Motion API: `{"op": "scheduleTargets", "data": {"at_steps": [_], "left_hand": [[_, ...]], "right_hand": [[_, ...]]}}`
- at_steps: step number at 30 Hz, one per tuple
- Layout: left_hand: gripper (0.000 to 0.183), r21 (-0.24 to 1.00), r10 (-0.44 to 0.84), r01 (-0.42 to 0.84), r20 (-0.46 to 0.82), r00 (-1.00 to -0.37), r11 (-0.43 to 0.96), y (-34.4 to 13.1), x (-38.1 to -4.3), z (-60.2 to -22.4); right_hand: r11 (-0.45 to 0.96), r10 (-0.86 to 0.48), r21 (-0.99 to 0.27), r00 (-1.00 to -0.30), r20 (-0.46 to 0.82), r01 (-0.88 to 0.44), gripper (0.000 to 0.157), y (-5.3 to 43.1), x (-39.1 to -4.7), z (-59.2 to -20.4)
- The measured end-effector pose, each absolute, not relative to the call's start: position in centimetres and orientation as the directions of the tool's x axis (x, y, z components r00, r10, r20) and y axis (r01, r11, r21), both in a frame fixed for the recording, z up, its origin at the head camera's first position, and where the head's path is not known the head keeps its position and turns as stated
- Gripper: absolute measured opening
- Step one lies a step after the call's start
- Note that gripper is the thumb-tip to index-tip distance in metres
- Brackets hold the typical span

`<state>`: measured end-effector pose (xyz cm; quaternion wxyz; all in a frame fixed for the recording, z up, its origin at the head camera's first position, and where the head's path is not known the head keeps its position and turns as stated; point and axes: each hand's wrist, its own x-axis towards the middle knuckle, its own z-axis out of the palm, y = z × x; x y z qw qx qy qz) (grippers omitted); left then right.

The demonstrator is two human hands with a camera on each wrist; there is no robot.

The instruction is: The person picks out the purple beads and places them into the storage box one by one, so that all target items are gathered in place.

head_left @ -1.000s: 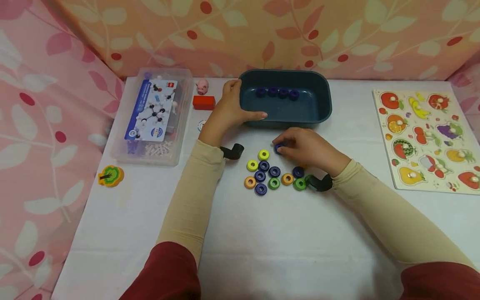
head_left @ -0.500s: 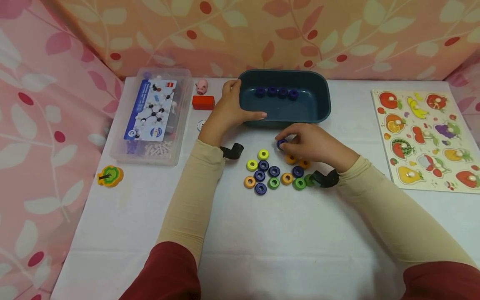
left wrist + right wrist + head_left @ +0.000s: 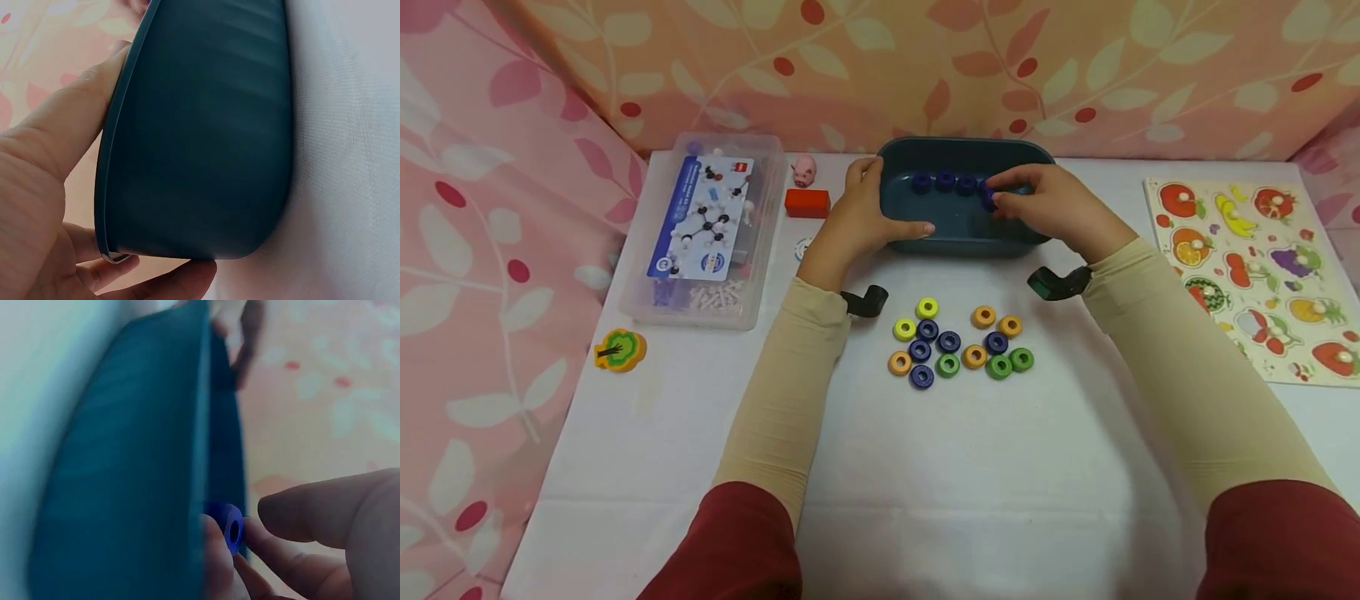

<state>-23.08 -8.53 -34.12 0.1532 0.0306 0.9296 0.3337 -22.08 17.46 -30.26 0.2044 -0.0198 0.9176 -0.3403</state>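
Observation:
A dark teal plastic tub [image 3: 962, 229] stands at the back of the table. My left hand [image 3: 863, 215] grips its left end, thumb over the front rim and fingers round the end wall; in the left wrist view the thumb [image 3: 78, 112] lies along the rim. Inside the tub, purple ring beads [image 3: 945, 181] form a row along the back wall. My right hand [image 3: 1052, 204] reaches over the tub's right front rim and pinches another purple ring bead [image 3: 989, 200] at the right end of that row. The right wrist view shows this bead [image 3: 230, 515] between the fingers.
Several yellow [image 3: 928, 316], orange [image 3: 975, 366], green [image 3: 947, 373] and purple beads lie before the tub. To the left are a clear molecule-kit box [image 3: 703, 217], red block [image 3: 807, 204], pink pig [image 3: 803, 171] and tree piece [image 3: 621, 350]. A fruit puzzle board [image 3: 1255, 283] lies right.
My right hand has carried the purple bead from the table in front of the tub up over the rim and into it. The left hand keeps its hold on the tub.

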Motion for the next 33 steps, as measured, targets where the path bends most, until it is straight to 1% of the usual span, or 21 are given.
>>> {"op": "scheduleTargets", "data": {"at_steps": [5,8,10,13,15,18,21,28,31,33], "left_hand": [[0.128,0.624,0.169,-0.039,-0.271,-0.948,0.780,-8.3,-23.0,-34.1],[0.128,0.625,0.166,-0.048,-0.281,-0.945,0.779,-8.2,-23.0,-34.1],[0.128,0.627,0.167,-0.049,-0.281,-0.945,0.778,-8.2,-23.0,-34.1],[0.128,0.626,0.167,-0.046,-0.277,-0.946,0.779,-8.1,-22.9,-34.0],[0.128,0.625,0.167,-0.042,-0.272,-0.947,0.780,-8.1,-22.9,-34.0],[0.128,0.623,0.165,-0.038,-0.264,-0.950,0.781,-8.2,-22.9,-33.9],[0.128,0.623,0.163,-0.041,-0.267,-0.950,0.781,-8.3,-22.9,-33.9],[0.128,0.620,0.163,-0.044,-0.274,-0.948,0.783,-8.5,-23.1,-34.0],[0.128,0.621,0.159,-0.052,-0.280,-0.947,0.782,-8.5,-23.2,-34.0],[0.128,0.622,0.156,-0.056,-0.282,-0.947,0.781,-8.5,-23.3,-34.1]], "right_hand": [[0.745,-0.158,-0.645,-0.894,-0.419,0.171,0.055,17.7,-23.6,-31.7],[0.733,-0.136,-0.654,-0.902,-0.411,0.187,0.058,17.6,-23.6,-31.9],[0.720,-0.112,-0.668,-0.918,-0.380,0.188,0.059,17.6,-23.1,-31.6],[0.702,-0.083,-0.692,-0.945,-0.317,0.171,0.053,17.8,-21.5,-31.2],[0.696,-0.087,-0.701,-0.951,-0.297,0.156,0.050,17.9,-20.2,-30.8],[0.700,-0.119,-0.701,-0.945,-0.304,0.138,0.048,18.1,-18.0,-30.6],[0.718,-0.179,-0.687,-0.926,-0.333,0.109,0.044,18.2,-15.9,-30.9],[0.765,-0.344,-0.644,-0.842,-0.415,0.005,0.026,19.1,-12.1,-32.8],[0.769,-0.372,-0.639,-0.822,-0.430,-0.013,0.024,19.4,-11.0,-33.5],[0.772,-0.369,-0.636,-0.824,-0.429,-0.014,0.025,19.5,-10.5,-33.9]]}}
